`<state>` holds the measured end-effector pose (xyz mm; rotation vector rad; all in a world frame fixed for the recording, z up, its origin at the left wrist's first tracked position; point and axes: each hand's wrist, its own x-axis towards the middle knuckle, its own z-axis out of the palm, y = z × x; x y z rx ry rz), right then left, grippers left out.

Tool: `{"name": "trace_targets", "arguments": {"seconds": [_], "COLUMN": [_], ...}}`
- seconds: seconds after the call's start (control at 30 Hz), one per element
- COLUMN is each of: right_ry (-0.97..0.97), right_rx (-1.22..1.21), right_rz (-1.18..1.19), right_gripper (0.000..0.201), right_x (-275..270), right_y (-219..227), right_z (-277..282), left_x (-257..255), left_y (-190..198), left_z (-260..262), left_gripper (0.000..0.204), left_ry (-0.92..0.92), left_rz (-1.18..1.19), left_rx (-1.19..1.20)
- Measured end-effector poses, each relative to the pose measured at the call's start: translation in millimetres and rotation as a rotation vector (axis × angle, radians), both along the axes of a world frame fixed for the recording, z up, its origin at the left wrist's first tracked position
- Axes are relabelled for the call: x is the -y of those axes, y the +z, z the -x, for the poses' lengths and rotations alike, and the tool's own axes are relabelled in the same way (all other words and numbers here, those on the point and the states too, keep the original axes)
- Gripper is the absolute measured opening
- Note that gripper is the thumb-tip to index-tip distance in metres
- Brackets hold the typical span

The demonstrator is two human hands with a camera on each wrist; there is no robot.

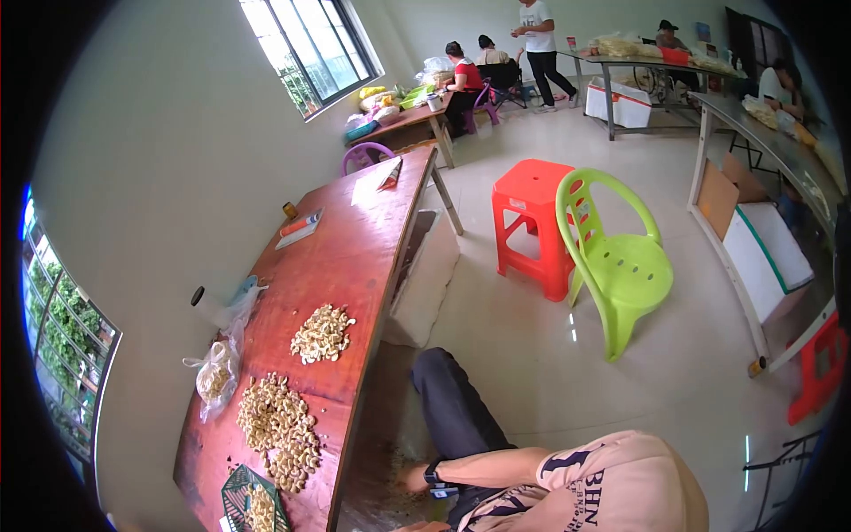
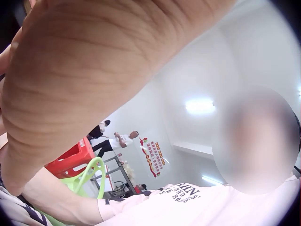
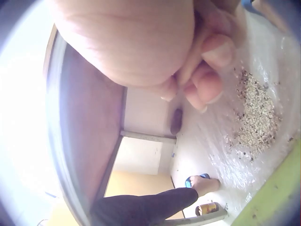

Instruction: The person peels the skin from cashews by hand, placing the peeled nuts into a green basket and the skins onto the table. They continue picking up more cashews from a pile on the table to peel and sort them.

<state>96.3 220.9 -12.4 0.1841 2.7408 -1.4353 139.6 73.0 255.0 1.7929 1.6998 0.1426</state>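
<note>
In the head view my right hand [image 1: 410,479], with a dark band at its wrist, is low beside the table, over a littered plastic sheet. The right wrist view shows this right hand [image 3: 188,61] from close by, its fingertips [image 3: 209,87] bent inward. Pale crumbs with dark bits [image 3: 257,115] lie in a heap on the clear plastic sheet [image 3: 207,136] below it. My left hand [image 1: 425,527] shows only at the bottom edge. In the left wrist view, the left hand [image 2: 80,70] fills the upper left and hides its own fingertips; I cannot tell what either hand holds.
On the red table [image 1: 306,257] lie a large cashew pile [image 1: 279,430], a smaller cashew pile [image 1: 323,334], a green basket [image 1: 235,496] with cashews and a knotted plastic bag [image 1: 217,377]. A red stool [image 1: 532,191] and a green chair [image 1: 620,257] stand to the right. Several people sit or stand farther back.
</note>
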Motion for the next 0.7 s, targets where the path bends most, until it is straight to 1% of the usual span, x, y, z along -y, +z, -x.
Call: {"name": "trace_targets", "arguments": {"seconds": [0.1,0.17,0.27,0.37,0.5,0.6,0.67,0.7], "right_ry": [0.022,0.034,0.048,0.057,0.059,0.065,0.037,0.017], "right_rx": [0.068,0.030,-0.008,-0.004,0.032,0.031,0.058,0.072], "right_rz": [-0.021,-0.084,-0.109,-0.117,-0.151,-0.125,-0.069,-0.033], "right_gripper": [0.036,0.035,0.036,0.036,0.038,0.038,0.036,0.036], "right_x": [-5.9,-5.4,-1.5,-2.3,-5.8,-8.9,-13.3,-12.2], "right_y": [9.3,9.1,-2.1,-14.2,-3.7,9.1,24.2,23.2], "right_z": [-0.9,-1.4,2.6,8.7,5.3,0.1,-7.1,-7.9], "left_x": [0.7,-0.4,-1.0,-5.5,-8.3,-6.6,-7.7,-9.7], "left_y": [1.0,-2.8,-13.7,-10.4,-11.3,-20.7,-22.4,-20.8], "left_z": [-3.1,-2.9,-0.8,-5.4,-8.4,-8.7,-10.1,-12.3], "left_gripper": [0.033,0.032,0.030,0.029,0.028,0.028,0.028,0.028], "left_ry": [0.010,0.011,-0.009,-0.006,-0.031,-0.045,-0.059,-0.070], "left_rz": [-0.019,-0.053,-0.091,-0.075,-0.040,-0.087,-0.114,-0.112], "left_rx": [-0.009,0.010,0.053,0.056,0.032,0.033,0.043,0.052]}}
